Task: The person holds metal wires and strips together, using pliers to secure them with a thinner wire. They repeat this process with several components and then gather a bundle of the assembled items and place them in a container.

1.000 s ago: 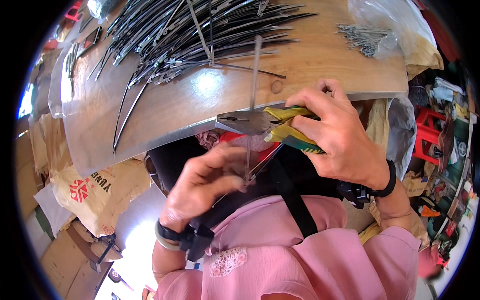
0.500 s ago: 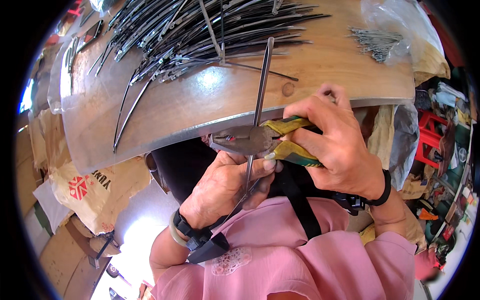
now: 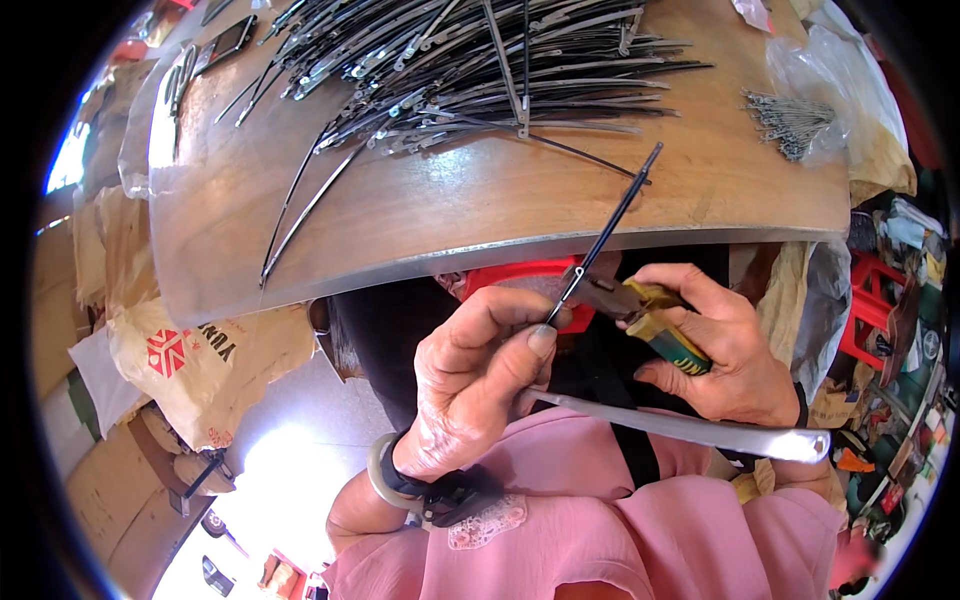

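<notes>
Between the thumb and fingers of my left hand [image 3: 465,385], a thin jointed metal rib [image 3: 612,230] is pinched. Its dark, narrow part slants up to the right over the table edge. A flat grey strip [image 3: 700,425] runs from below the same hand toward the lower right, its bright end in front of my right forearm; the joint is hidden by the fingers. My right hand [image 3: 735,350] grips combination pliers [image 3: 665,335] with yellow-green handles. Their dark jaws sit right beside a small wire loop on the rib; whether they bite on it cannot be made out.
A big heap of similar metal ribs [image 3: 450,80] covers the back of the wooden table [image 3: 400,215]. Back right lies a bundle of thin wire pins [image 3: 790,122] by a clear plastic bag [image 3: 830,75]. A phone [image 3: 228,45] rests far left. Below the table shows something red [image 3: 515,275].
The rib has been turned, so its flat strip now points lower right and the dark part upper right. The pliers have moved right and down and swung round. The whole view has shifted slightly.
</notes>
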`<state>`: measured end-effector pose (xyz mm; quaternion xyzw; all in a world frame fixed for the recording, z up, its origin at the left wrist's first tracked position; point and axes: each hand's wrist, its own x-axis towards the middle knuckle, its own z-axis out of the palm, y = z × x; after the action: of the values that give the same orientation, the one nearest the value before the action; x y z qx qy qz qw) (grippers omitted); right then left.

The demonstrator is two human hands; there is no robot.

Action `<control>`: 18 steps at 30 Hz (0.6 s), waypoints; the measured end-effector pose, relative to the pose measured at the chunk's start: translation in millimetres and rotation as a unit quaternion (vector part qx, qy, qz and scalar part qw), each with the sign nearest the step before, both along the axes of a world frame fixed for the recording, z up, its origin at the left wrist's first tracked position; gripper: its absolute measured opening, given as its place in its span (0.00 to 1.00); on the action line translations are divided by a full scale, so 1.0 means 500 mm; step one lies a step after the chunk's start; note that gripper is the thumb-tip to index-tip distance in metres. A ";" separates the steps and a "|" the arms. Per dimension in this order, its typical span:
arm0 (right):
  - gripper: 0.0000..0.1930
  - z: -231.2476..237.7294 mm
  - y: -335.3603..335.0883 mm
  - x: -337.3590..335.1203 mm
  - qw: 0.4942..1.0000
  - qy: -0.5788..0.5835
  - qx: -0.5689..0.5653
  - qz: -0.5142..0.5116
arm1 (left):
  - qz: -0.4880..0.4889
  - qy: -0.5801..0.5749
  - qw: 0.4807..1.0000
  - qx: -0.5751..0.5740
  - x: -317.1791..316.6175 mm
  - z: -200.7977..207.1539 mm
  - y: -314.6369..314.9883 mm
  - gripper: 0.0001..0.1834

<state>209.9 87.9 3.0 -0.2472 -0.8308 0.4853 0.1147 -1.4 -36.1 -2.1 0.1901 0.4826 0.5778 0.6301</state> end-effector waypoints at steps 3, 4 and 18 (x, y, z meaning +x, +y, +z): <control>0.22 -0.001 -0.005 -0.003 0.999 -0.022 -0.001 0.037 | 0.009 0.065 0.998 0.005 -0.002 0.004 0.004 0.08; 0.21 0.000 -0.008 -0.007 0.999 -0.023 0.017 0.037 | 0.003 0.075 0.997 0.002 -0.006 -0.001 0.004 0.08; 0.20 -0.009 -0.023 -0.048 0.981 -0.030 0.145 0.123 | 0.022 0.122 0.992 -0.012 -0.020 -0.028 -0.035 0.06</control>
<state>185.7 76.4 -1.7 -0.1389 -0.9193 0.3627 0.0634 -11.2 -53.8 -16.3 0.2412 0.5670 0.5582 0.5557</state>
